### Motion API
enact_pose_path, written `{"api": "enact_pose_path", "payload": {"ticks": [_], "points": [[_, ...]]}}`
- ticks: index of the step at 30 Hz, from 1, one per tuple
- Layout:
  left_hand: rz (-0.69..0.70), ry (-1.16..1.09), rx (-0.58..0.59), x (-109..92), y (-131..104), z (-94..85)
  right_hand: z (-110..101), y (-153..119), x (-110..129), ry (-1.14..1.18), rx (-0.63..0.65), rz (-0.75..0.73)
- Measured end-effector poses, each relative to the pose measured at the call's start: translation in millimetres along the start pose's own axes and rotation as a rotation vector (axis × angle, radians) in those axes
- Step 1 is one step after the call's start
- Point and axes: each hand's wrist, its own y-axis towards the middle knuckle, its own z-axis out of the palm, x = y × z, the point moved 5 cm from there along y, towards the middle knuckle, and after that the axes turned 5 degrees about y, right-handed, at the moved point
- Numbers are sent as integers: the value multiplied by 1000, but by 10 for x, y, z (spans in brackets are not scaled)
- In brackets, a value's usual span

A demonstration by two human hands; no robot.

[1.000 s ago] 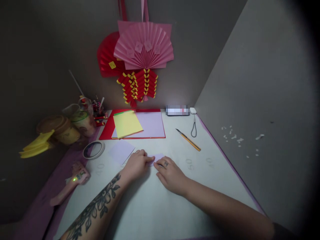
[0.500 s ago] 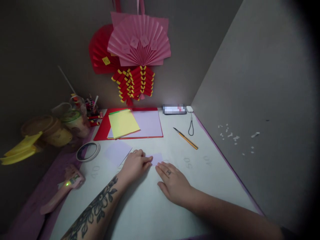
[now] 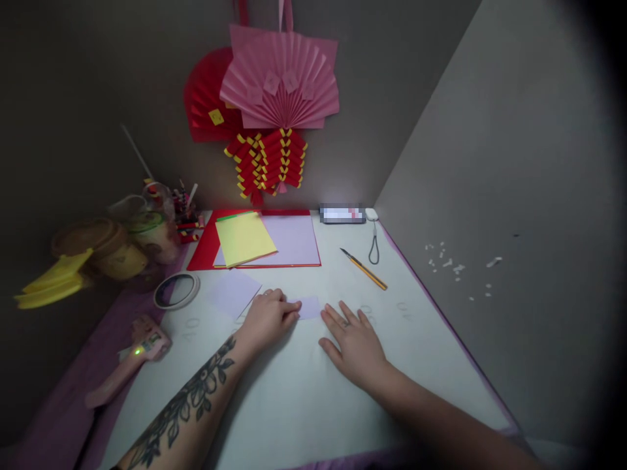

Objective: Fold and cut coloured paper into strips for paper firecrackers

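A small lavender paper piece (image 3: 309, 307) lies on the white table cover, in the middle of the view. My left hand (image 3: 272, 320) has its fingers curled and its thumb pressed at the paper's left end, closed on it. Just right of the paper, my right hand (image 3: 353, 339) rests flat with its fingers spread, holding nothing. A larger square of lavender paper (image 3: 230, 292) lies beyond and left of my left hand, partly hidden by it. An orange craft knife (image 3: 365, 269) lies farther back, to the right of the paper.
At the back are yellow sheets (image 3: 247, 240) on lavender and red paper and a phone (image 3: 342, 213). To the left are a tape roll (image 3: 195, 287), a pink glue gun (image 3: 122, 375) and cups (image 3: 120, 258). Paper fans (image 3: 284, 72) hang above.
My right hand has moved right, off the small lavender paper's edge, and its fingers have spread. My left hand stays at the paper's left end. The view has shifted slightly.
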Motion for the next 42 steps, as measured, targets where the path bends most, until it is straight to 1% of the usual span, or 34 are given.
{"api": "enact_pose_path", "payload": {"ticks": [4,6,8,11,14,16,18,22,27,31,34,39,42], "points": [[3,-13,0,2,2,-7,-123,50,-4,-76,-52,97],[10,-28,6,4,5,-12,-151,55,82,-87,-97,88],[13,-42,19,13,9,-15,-111,55,226,-55,-113,-8],[24,-57,42,41,21,-15,27,66,407,2,-105,-147],[73,-86,63,63,44,-8,127,106,498,56,-117,-236],[95,-108,76,83,64,4,139,137,545,113,-119,-295],[98,-122,80,105,82,15,114,164,585,166,-113,-322],[121,-132,89,122,102,26,52,201,662,198,-80,-298],[128,-151,93,127,101,1,36,243,735,135,-42,-248],[138,-156,85,121,88,-15,26,254,734,154,-48,-225],[153,-151,76,118,80,-8,58,214,689,185,-25,-243],[175,-126,67,122,68,-8,151,115,525,165,39,-245],[206,-110,95,126,57,-7,124,86,404,134,40,-198]]}}
